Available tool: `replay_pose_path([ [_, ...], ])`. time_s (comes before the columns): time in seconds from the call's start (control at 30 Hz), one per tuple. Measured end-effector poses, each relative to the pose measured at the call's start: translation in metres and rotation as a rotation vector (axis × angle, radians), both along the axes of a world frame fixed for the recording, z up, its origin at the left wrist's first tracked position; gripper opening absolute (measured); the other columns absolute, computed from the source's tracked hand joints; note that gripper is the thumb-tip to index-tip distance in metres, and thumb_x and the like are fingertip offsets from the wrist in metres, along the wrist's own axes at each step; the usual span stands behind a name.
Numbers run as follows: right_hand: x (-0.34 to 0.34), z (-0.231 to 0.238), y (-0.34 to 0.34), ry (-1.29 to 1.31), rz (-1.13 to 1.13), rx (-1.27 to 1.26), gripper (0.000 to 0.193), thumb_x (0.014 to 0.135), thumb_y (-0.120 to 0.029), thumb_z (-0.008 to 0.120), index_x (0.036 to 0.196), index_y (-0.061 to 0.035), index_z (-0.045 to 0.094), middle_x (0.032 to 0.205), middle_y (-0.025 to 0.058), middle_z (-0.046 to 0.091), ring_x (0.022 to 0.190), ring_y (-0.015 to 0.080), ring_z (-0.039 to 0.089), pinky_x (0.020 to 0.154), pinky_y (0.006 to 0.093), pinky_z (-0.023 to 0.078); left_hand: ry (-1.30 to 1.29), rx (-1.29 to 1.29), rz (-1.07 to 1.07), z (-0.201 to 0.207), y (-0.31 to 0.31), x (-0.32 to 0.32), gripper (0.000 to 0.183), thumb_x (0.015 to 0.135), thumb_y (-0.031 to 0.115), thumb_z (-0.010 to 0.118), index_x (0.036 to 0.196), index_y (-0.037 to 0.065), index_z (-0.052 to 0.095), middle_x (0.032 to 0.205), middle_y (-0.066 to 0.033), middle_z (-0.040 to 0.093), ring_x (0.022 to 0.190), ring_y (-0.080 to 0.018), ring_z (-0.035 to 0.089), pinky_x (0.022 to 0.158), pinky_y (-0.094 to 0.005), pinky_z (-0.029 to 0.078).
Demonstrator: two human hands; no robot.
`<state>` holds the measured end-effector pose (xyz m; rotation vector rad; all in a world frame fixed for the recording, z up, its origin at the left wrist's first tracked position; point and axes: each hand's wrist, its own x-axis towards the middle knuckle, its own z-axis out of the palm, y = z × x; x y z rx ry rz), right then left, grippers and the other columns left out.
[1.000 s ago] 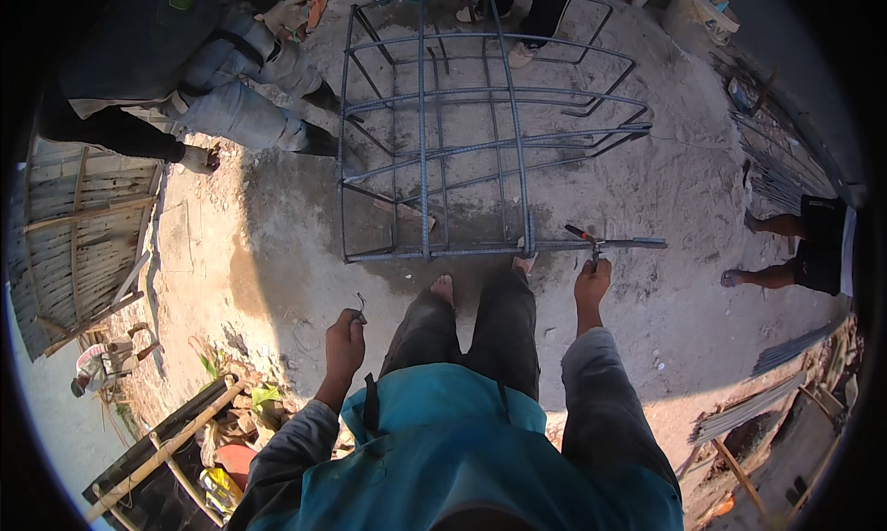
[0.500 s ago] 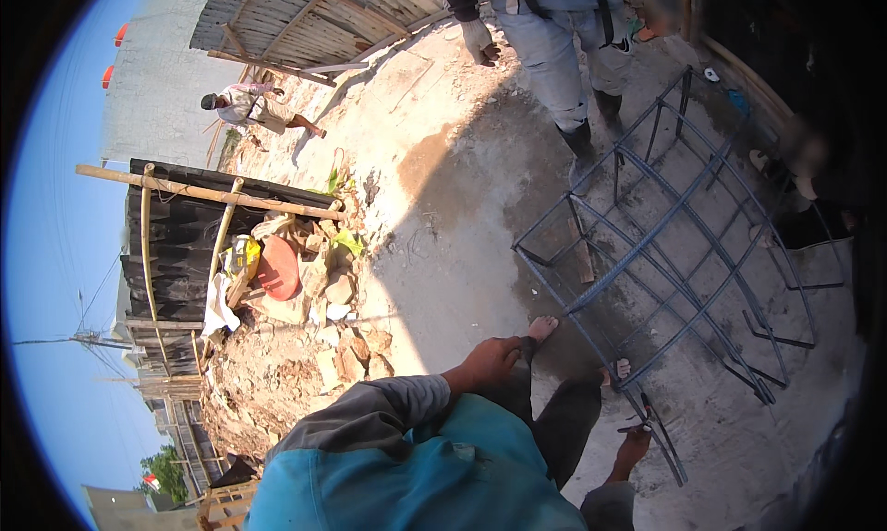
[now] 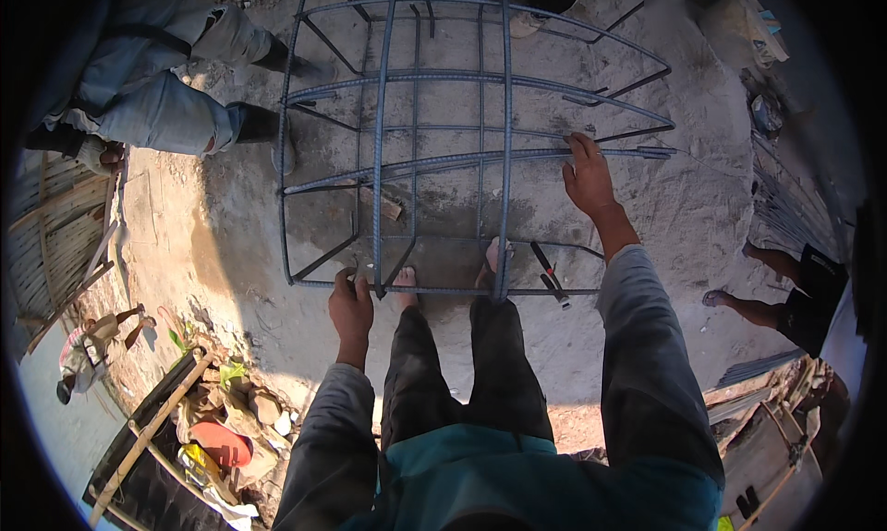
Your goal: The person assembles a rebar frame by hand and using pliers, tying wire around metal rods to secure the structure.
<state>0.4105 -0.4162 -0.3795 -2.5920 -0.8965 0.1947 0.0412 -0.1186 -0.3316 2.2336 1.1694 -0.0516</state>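
Note:
A rebar cage (image 3: 506,115) of ribbed steel bars and bent ties lies on the concrete floor in front of my feet. My left hand (image 3: 350,309) is closed around its near bar, close to the near left corner. Farther out on the right, my right hand (image 3: 591,185) has its fingers closed at the end of a long inner bar. A pair of pincers (image 3: 552,277) with black and red handles lies on the floor just inside the near bar, between my right foot and right forearm. My fingertips partly hide both bars.
A person in pale jeans and dark boots (image 3: 166,115) stands at the cage's left side. Another person's bare legs (image 3: 767,300) show at the right. A small wood piece (image 3: 383,203) lies inside the cage. Rubble and a red basin (image 3: 222,443) sit at lower left beside a bamboo pole (image 3: 152,434).
My view has swung round to face the cage squarely. My left hand has gone from my knee to the near bar. My right hand has left the pincers and reached out to an inner bar.

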Motion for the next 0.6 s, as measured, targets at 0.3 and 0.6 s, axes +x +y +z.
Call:
replay_pose_path([
  [0.3,-0.002,-0.019,0.002,0.142,0.121,-0.351,0.029,0.094,-0.034,0.059,0.103,-0.0073,0.062,0.098,0.0112,0.067,0.1,0.0322,0.06,0.091,0.0506,0.039,0.067,-0.018,-0.101,-0.034,0.008,0.016,0.022,0.091,0.026,0.059,0.093,0.006,0.065,0.083,-0.0194,0.066,0.079,-0.0423,0.063,0.066,-0.0493,0.049],
  [0.6,-0.045,-0.003,-0.012,0.176,0.06,-0.385,0.022,0.091,-0.031,0.064,0.097,-0.0099,0.063,0.091,0.0077,0.066,0.09,0.0288,0.061,0.083,0.0464,0.04,0.05,-0.052,-0.103,-0.033,0.01,0.02,0.02,0.091,0.025,0.057,0.091,0.006,0.063,0.082,-0.0199,0.065,0.078,-0.043,0.062,0.066,-0.0504,0.047],
])
